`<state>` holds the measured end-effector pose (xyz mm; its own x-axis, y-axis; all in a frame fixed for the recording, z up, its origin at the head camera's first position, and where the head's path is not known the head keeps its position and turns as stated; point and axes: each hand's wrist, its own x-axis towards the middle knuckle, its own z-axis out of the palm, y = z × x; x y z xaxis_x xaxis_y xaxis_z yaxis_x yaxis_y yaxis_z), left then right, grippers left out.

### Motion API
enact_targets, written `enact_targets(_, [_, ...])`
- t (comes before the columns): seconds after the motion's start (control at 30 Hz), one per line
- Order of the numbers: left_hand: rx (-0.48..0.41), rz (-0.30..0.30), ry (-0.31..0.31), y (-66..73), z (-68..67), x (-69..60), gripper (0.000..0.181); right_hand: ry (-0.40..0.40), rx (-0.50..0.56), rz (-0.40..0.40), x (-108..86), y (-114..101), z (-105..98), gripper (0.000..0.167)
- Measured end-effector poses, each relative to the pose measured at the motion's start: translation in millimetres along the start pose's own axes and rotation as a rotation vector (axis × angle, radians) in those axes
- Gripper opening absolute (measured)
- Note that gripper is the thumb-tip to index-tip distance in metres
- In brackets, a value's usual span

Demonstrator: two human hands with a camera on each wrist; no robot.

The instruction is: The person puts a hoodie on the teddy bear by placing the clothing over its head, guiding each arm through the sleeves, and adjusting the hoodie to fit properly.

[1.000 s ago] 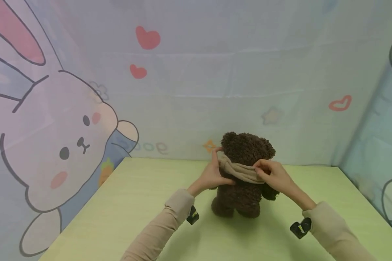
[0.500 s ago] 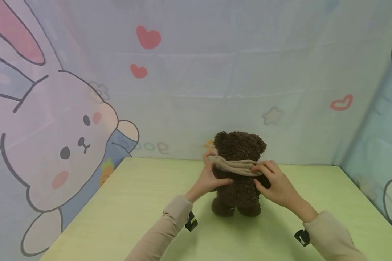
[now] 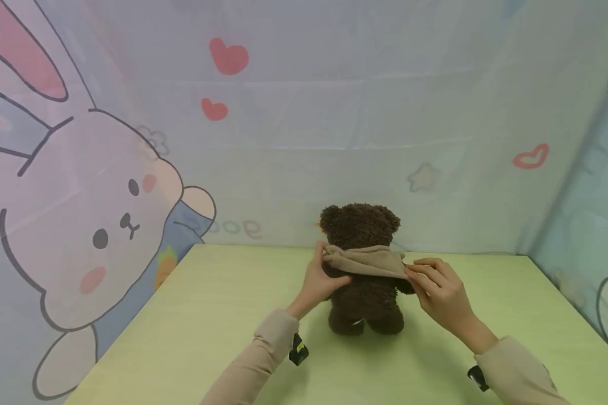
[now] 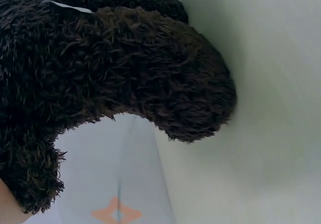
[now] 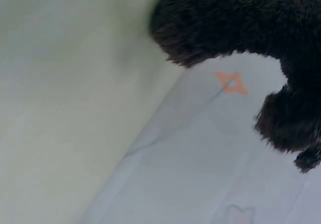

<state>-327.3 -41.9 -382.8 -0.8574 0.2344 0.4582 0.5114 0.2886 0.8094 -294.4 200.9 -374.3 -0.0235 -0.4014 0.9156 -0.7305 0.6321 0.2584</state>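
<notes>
Left hand is curved round the left side of a brown plush bear, which seems to be held steady: the thumb is laid across the back, and the other fingers are partly hidden past the bear's side. Beside these fingers a beige cloth is bunched at its left end; whether it is pinched there cannot be told. The work is judged to be partway along: the cloth is already drawn over the upper back, below the head, but its right end is pinched between thumb and fingers of the right hand and seems not yet secured. The bear's front is hidden. From bunched left end to pinched right end, the cloth's long axis is run sideways, dipped slightly rightward, the tip pointed past the bear's side. The bear is stood upright on a pale green table, long axis vertical, back turned to the viewer.
</notes>
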Motion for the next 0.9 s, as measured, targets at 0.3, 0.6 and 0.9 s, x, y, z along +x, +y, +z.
enact_targets(0.3, [-0.081,0.059,0.014,19.3,-3.4,-7.2,0.04,-0.38,0.191,0.167,-23.7,-8.9,-6.2,0.025])
enact_targets(0.6, [0.121,0.295,0.079,-1.7,4.7,-3.0,0.014,-0.434,0.3,0.466,-21.2,-32.3,23.6,0.085])
enact_targets(0.9, [0.395,0.512,0.013,-7.5,-16.6,-4.1,0.023,-0.354,0.155,0.416,-26.8,-38.6,35.3,0.072])
